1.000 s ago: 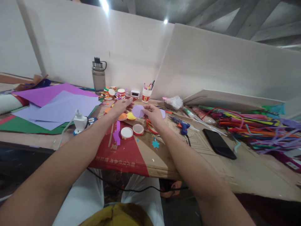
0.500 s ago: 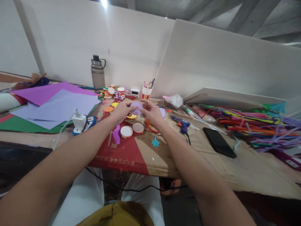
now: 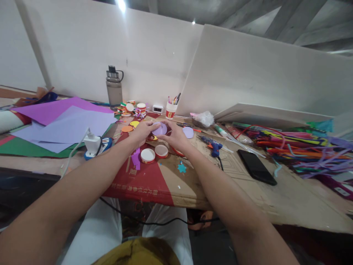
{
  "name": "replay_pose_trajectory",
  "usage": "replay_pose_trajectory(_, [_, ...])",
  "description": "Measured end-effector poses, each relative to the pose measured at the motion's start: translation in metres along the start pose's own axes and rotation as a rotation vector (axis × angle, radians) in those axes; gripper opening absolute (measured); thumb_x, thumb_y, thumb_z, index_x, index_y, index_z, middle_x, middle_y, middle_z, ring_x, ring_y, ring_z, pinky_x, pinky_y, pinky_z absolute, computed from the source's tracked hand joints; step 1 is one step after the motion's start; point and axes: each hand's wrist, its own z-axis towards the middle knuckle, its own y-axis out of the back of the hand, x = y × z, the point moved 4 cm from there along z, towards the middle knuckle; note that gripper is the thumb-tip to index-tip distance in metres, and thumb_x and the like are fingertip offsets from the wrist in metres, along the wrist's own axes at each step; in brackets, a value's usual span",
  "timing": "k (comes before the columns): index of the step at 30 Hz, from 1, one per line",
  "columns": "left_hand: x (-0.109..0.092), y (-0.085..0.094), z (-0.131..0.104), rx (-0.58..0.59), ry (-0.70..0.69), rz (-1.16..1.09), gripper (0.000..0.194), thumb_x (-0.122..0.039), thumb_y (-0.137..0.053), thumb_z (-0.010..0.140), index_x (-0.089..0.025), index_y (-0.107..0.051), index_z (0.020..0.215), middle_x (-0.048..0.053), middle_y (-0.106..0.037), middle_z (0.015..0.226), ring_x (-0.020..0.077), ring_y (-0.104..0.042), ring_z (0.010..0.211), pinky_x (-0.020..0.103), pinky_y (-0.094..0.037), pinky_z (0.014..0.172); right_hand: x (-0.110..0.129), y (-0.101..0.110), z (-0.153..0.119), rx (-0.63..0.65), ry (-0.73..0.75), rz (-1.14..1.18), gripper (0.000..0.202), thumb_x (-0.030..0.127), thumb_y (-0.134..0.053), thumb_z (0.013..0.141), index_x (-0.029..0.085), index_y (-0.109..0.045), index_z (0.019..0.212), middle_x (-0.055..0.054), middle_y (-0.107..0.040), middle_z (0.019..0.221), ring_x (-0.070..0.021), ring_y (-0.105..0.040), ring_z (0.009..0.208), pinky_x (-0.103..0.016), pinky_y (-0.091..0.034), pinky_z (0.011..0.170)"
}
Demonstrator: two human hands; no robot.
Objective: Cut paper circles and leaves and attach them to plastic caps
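Note:
Between both hands, above the cardboard, is a light purple paper disc. My left hand pinches its left side, thumb in front. Closed on the right side of the disc is my right hand. Beneath the hands, yellow and red pieces are partly hidden. Nearer to me lie two round white-topped pieces with red rims, one beside the other. A purple paper strip is left of them, and a teal star to the right. Another light purple disc lies right of my right hand.
A blue glue gun and a black phone lie to the right, with colourful pipe cleaners beyond. At the left are paper sheets and a plug. A bottle and a pen cup stand behind.
The light purple disc has tilted slightly between my fingers. My right hand has turned a little and its fingers have drawn down around the disc's right side.

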Motion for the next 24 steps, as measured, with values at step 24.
replay_pose_trajectory(24, [-0.011, 0.014, 0.001, -0.221, -0.28, 0.433, 0.019, -0.036, -0.059, 0.081, -0.018, -0.064, 0.077, 0.001, -0.063, 0.07, 0.0145, -0.057, 0.067, 0.026, -0.041, 0.065, -0.031, 0.021, 0.004, 0.152, -0.326, -0.273, 0.051, 0.041, -0.068, 0.086, 0.016, -0.063, 0.13, -0.015, -0.065, 0.129, -0.0269, -0.062, 0.116, -0.042, -0.047, 0.101])
